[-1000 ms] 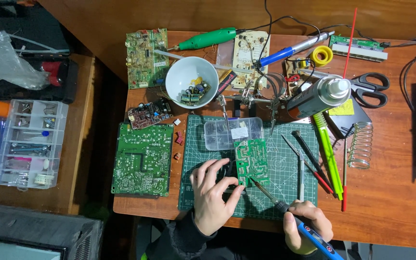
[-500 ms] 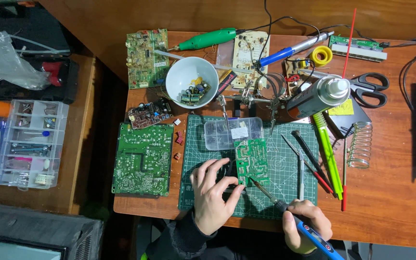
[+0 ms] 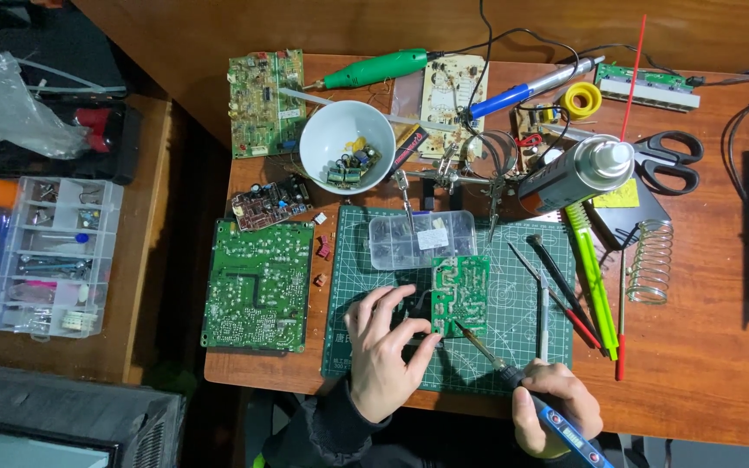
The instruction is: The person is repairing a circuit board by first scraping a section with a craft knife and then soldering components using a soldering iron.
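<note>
A small green circuit board [image 3: 460, 294] lies on the green cutting mat [image 3: 517, 299]. My left hand [image 3: 387, 350] rests on the mat with its fingertips on the board's left edge, pinning it. Low at the front, my right hand [image 3: 556, 407] grips a blue-handled soldering iron [image 3: 522, 389]. The iron's thin tip reaches up-left to the board's lower edge.
A clear parts box [image 3: 422, 239] sits just behind the board. A large green board [image 3: 258, 284], a white bowl [image 3: 346, 147] of components, a spray can [image 3: 576, 173], scissors [image 3: 667, 161], a coil stand [image 3: 651, 260] and loose tools [image 3: 589, 277] surround the mat. A compartment organiser [image 3: 49, 253] stands at left.
</note>
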